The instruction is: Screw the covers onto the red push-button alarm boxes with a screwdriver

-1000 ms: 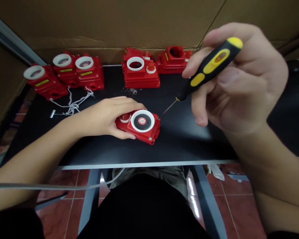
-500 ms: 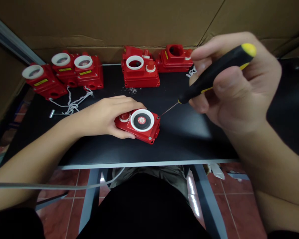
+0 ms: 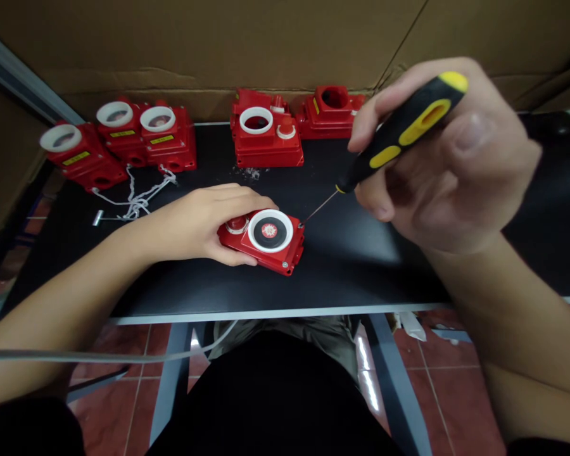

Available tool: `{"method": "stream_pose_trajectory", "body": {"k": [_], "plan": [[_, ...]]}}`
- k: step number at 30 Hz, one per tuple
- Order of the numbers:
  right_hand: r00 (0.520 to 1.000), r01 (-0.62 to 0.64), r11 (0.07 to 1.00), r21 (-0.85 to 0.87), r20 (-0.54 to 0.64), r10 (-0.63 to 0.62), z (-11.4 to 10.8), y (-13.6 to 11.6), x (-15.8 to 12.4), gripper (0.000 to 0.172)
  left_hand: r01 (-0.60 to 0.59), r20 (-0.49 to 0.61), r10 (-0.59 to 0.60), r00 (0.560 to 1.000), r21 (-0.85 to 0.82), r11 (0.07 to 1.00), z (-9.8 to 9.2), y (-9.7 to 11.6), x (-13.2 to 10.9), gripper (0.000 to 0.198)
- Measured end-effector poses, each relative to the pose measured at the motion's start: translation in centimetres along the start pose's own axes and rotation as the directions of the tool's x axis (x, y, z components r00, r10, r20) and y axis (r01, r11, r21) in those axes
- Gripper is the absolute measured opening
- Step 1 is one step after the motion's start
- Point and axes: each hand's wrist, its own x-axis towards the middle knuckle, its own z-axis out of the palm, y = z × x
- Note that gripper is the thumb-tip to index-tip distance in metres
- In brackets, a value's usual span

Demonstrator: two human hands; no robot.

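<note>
My left hand is closed around the left end of a red box with a white ring and a black disc, steadying it on the black table. A red knob in a white collar shows beside its thumb and fingers. In my right hand is a black-and-yellow screwdriver, tilted down to the left. Its thin shaft reaches the screw at the box's upper right corner. A second screw sits at the lower right corner.
Several red boxes with white rings stand at the back left, with white cords and a small metal hammer in front. Two more red units stand at the back middle, near white crumbs. A cardboard wall closes off the back.
My right hand has turned the screwdriver, so more of the yellow on its handle shows, and the fingers have shifted on the grip. The left hand and the box stay nearly in place.
</note>
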Motion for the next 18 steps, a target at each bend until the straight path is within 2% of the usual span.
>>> {"method": "stream_pose_trajectory", "body": {"k": [3, 8, 11, 14, 18], "plan": [[0.996, 0.076, 0.993, -0.089, -0.033, -0.080, 0.07, -0.04, -0.30, 0.023, -0.005, -0.003, 0.005, 1.000, -0.018, 1.000, 0.08, -0.06, 0.02, 0.065], [0.995, 0.083, 0.977, -0.198, -0.036, -0.092, -0.37, -0.39, -0.71, 0.020, -0.026, -0.016, 0.026, 1.000, -0.021, 0.999, 0.30, -0.35, -0.09, 0.064], [0.995, 0.091, 0.984, -0.156, -0.032, -0.097, -0.54, -0.31, -0.41, 0.026, -0.019, -0.017, 0.019, 1.000, -0.019, 1.000, 0.41, -0.48, -0.25, 0.065], [0.996, 0.084, 0.991, -0.103, -0.010, -0.085, -0.51, -0.18, 0.02, 0.025, -0.021, -0.019, 0.021, 1.000, -0.016, 1.000, 0.48, -0.52, -0.32, 0.065], [0.996, 0.082, 0.988, -0.127, -0.019, -0.085, -0.40, -0.04, 0.05, 0.026, -0.035, -0.021, 0.035, 0.999, -0.013, 0.999, 0.59, -0.63, -0.30, 0.066]]}}
